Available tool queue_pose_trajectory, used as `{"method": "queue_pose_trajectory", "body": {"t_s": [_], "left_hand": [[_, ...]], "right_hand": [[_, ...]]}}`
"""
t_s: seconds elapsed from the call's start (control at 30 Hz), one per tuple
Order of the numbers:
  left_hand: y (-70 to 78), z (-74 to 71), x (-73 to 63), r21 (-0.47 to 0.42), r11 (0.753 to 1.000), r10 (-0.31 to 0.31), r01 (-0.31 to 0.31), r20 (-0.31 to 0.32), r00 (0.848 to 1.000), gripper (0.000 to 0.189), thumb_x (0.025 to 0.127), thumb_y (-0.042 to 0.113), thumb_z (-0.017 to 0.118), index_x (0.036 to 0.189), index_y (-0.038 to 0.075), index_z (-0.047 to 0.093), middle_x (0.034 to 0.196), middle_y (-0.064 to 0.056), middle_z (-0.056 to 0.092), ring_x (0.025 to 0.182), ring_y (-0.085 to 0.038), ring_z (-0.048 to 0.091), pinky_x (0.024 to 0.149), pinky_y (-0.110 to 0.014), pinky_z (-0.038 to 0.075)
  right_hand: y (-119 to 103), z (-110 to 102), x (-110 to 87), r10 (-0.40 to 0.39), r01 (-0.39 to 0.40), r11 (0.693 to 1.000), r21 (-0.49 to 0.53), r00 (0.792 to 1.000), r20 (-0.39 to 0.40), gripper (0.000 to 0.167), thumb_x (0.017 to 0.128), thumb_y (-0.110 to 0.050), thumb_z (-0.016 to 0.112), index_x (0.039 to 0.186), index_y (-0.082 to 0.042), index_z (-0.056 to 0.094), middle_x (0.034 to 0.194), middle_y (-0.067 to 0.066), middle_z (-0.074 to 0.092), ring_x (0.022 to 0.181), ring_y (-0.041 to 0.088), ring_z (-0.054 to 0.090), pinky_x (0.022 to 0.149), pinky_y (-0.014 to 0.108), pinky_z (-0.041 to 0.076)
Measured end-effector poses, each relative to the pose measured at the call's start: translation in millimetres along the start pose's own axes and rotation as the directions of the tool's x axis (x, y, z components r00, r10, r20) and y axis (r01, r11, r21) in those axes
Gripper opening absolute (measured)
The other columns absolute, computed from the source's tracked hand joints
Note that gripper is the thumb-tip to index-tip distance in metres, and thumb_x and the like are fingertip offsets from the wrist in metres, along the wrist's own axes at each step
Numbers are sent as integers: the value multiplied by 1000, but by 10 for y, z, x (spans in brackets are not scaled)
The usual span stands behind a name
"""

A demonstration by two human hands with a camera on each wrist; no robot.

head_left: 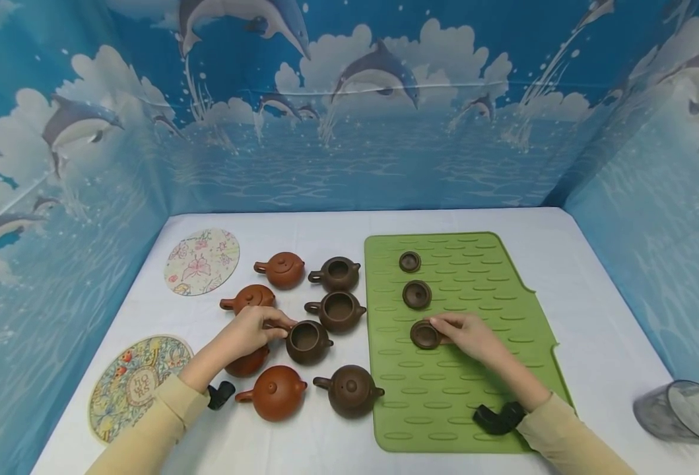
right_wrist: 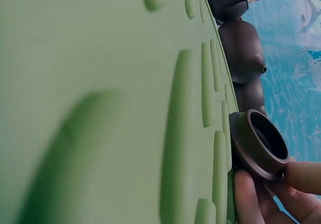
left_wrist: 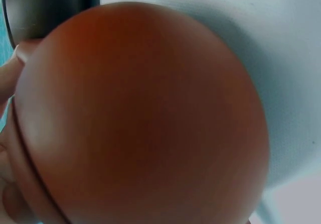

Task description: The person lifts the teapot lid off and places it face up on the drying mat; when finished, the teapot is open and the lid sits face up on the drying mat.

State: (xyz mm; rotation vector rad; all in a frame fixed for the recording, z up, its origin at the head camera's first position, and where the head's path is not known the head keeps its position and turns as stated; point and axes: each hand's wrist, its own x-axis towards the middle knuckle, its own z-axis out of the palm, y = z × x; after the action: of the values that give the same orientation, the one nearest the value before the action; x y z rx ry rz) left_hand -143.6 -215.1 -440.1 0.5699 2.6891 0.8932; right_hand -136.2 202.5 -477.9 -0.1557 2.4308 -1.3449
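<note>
My left hand (head_left: 259, 332) pinches the handle of a lidless dark brown teapot (head_left: 307, 353), whose open mouth faces up. Below that wrist, an orange-brown teapot (head_left: 248, 363) is partly covered in the head view; an orange-brown pot (left_wrist: 145, 113) fills the left wrist view. Over the green mat (head_left: 474, 409), my right hand (head_left: 470, 335) grips a dark brown teapot lid (right_wrist: 261, 143) by its edge, hollow side up. Two similar upturned lids, one small (head_left: 410, 262) and one larger (head_left: 417, 295), lie farther back on the mat.
Two lidless dark teapots (head_left: 338, 313) stand along the mat's left edge. A lidded dark teapot (head_left: 352, 392) and a lidded orange-brown one (head_left: 278, 394) are in front. More orange-brown teapots (head_left: 286, 270) stand behind. Round patterned mats (head_left: 202, 264) lie left; a glass (head_left: 676, 412) is far right.
</note>
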Motion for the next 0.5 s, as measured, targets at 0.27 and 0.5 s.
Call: {"method": "queue_pose_trajectory", "body": {"t_s": [0.27,0.5], "left_hand": [[60,-8,-14,26,1000,6,-6,-3,1000,26,87,8,73,113,11,74,104,-2,76,101,-21,70,86,-37,58],[256,-72,-99,54,997,52,-48,-79,995,31,86,10,75,117,16,73,113,0,73,107,-22,68,91,-40,57]], "right_hand": [[-23,-22,4,9,-11,998,-67,999,-42,47,101,-37,55,128,0,64,103,15,74,87,19,69,65,30,54],[-144,-45,-22,-106,89,982,-164,990,-97,41,102,-36,55,126,-5,67,121,19,69,103,33,68,78,43,57]]}}
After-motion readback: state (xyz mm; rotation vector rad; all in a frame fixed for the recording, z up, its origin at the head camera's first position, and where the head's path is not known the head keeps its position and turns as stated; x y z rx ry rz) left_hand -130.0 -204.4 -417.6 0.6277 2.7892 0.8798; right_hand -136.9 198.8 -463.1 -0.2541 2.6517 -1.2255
